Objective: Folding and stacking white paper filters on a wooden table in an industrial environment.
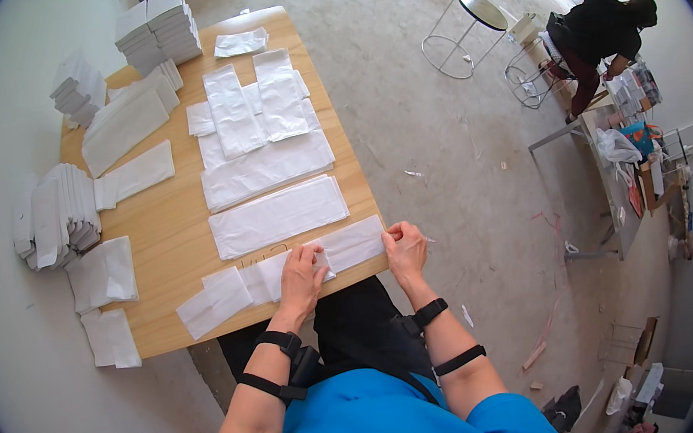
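Note:
A long white strip of folded paper (354,243) lies along the near edge of the wooden table. My right hand (407,250) pinches its right end at the table's corner. Against the middle of the strip, my left hand (302,276) has its fingers bent and pressed together on the paper; its palm hides part of what it grips. More white folded paper (223,299) overlaps to the left of that hand. Just beyond both hands is a flat stack of long white papers (279,216), with a wider stack (267,172) behind it.
Tall piles of folded white paper (158,32) stand at the table's far left, and a fanned pile (57,216) leans by the left wall. A round stool (482,11) is on the concrete floor. At right, another person (596,30) bends beside a cluttered metal table (610,175).

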The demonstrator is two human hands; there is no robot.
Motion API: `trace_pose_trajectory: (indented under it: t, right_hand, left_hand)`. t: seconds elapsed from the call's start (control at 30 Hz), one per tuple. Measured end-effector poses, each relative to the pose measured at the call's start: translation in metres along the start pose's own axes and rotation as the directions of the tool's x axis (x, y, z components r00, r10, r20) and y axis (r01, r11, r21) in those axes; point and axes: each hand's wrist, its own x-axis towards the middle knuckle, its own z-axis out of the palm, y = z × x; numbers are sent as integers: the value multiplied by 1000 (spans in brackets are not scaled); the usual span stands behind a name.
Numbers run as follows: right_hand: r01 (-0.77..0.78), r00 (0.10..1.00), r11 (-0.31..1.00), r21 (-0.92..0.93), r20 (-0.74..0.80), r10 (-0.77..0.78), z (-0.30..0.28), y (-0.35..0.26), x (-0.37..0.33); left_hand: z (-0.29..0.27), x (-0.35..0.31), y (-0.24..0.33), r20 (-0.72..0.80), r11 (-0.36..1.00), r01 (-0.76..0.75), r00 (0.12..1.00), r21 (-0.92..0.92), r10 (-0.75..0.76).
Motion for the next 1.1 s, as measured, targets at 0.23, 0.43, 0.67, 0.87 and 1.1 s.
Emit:
trace_pose_trajectory:
  t: [0.23,0.43,0.67,0.87,1.1]
  right_hand:
    - [32,998,999,-18,59,-31,3,-2,-5]
    - [178,984,983,45,1,-178,1,-10,-15]
    - [158,982,924,347,41,-183,-19,-68,-52]
    - [612,790,785,92,-43,-611,11,-96,-85]
    - [635,732,712,300,61,-679,17,-100,-102]
  left_hand:
    - [-4,3,1,30,1000,-12,999,3,12]
    - [-3,4,1,18,999,32,999,-11,-32]
    - [-16,3,-4,75,981,161,985,-104,-154]
    - [-41,-24,11,-25,720,278,925,-635,-379]
    - [-42,-34,-19,-133,656,348,813,-670,-567]
